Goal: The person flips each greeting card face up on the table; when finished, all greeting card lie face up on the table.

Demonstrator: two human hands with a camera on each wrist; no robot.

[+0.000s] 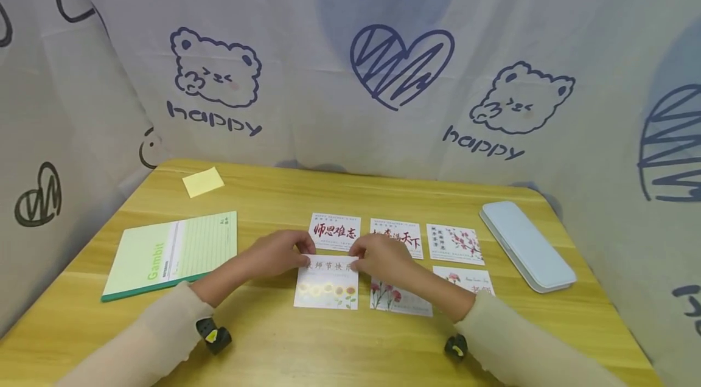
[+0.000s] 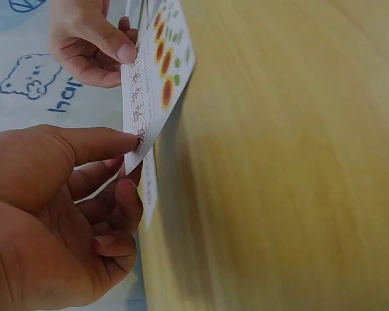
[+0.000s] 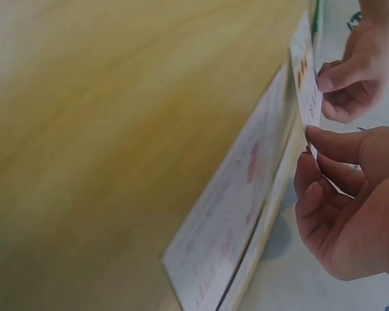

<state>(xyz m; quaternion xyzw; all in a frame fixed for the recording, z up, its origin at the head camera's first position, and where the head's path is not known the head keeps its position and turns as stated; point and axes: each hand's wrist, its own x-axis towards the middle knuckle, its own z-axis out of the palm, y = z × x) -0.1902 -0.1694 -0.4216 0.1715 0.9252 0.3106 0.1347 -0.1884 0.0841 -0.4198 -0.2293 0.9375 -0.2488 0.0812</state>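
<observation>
A white card with a row of sunflowers and lettering (image 1: pixel 325 289) is pinched at its two far corners, the far edge raised off the table in the left wrist view. My left hand (image 1: pixel 278 254) holds the left corner between thumb and fingers. At the right corner, my right hand (image 1: pixel 386 258) pinches the card the same way. Just behind lies a card with red lettering (image 1: pixel 336 230). Beneath my right wrist is a card with pink carnations (image 1: pixel 402 302), partly covered. Another red-lettered card (image 1: pixel 408 241) is partly hidden by my right hand.
Right of these lie a red-blossom card (image 1: pixel 454 243) and a carnation card (image 1: pixel 465 279), the latter partly behind my forearm. A pale blue case (image 1: pixel 526 246) stands at the right. A green notebook (image 1: pixel 175 253) and yellow sticky note (image 1: pixel 203 182) are at left, a printed curtain (image 1: pixel 306 70) behind.
</observation>
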